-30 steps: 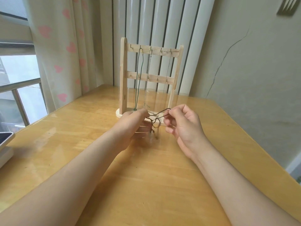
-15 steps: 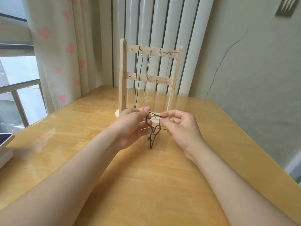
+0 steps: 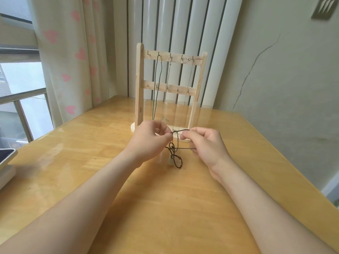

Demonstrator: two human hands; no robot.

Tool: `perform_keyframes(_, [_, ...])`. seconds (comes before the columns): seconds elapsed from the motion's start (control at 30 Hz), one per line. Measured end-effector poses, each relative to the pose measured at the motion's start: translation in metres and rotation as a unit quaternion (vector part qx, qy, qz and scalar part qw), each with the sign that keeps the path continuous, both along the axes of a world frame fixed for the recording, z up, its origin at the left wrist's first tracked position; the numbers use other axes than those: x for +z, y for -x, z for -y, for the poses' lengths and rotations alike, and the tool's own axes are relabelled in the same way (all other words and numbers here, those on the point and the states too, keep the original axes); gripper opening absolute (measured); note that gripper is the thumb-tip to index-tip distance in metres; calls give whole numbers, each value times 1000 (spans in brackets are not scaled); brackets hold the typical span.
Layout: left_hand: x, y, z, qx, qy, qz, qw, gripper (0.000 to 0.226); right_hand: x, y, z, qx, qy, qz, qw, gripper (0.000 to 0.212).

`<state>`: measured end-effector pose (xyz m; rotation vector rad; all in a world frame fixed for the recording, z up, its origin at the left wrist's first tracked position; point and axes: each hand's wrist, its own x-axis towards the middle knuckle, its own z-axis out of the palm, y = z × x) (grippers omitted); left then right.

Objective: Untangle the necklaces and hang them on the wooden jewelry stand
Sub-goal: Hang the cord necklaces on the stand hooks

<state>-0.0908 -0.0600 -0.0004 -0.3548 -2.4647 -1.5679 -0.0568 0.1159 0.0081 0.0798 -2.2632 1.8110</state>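
I see left hand [image 3: 152,140] and right hand [image 3: 205,145], each grip pinched narrow on the cord [image 3: 180,131] at frame centre before the stand [image 3: 139,85]; its tangle [image 3: 175,156] now dangles lower than a second ago, so it's loosening, not yet hangable.

Daylight comes in through the metal-framed window [image 3: 22,79] far left, beside a cream curtain with pink hearts [image 3: 73,57]. A glossy honey-coloured wooden table [image 3: 165,208] fills the near ground. White ribbed vertical panels [image 3: 183,30] stand far centre, with a cracked pale grey wall [image 3: 284,88] to the right.
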Motion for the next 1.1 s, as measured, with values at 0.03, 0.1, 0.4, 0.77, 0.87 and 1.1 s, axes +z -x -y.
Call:
perform_keyframes(0.03, [-1, 0, -1, 19, 11, -18, 1000, 9, 1, -1, 1, 11, 22, -6, 1000, 20])
perform_keyframes(0.1, [-4, 5, -2, 25, -25, 5, 999, 10, 2, 0, 0, 47, 122, -7, 991, 17])
perform_keyframes(0.4, [8, -3, -6, -113, -178, 234, 949, 32, 8, 0, 0, 117, 328, 46, 936, 12])
perform_keyframes(0.77, [14, -9, 0, -190, -214, 311, 906, 40, 10, 2, -4, 57, 367, 23, 928, 12])
perform_keyframes(0.87, [13, -7, -1, -202, -235, 288, 906, 32, 11, 2, -7, 40, 372, 18, 927, 14])
perform_keyframes(1.1, [8, -1, 1, -213, -244, 217, 921, 13, 12, 1, -9, 18, 345, 22, 938, 12])
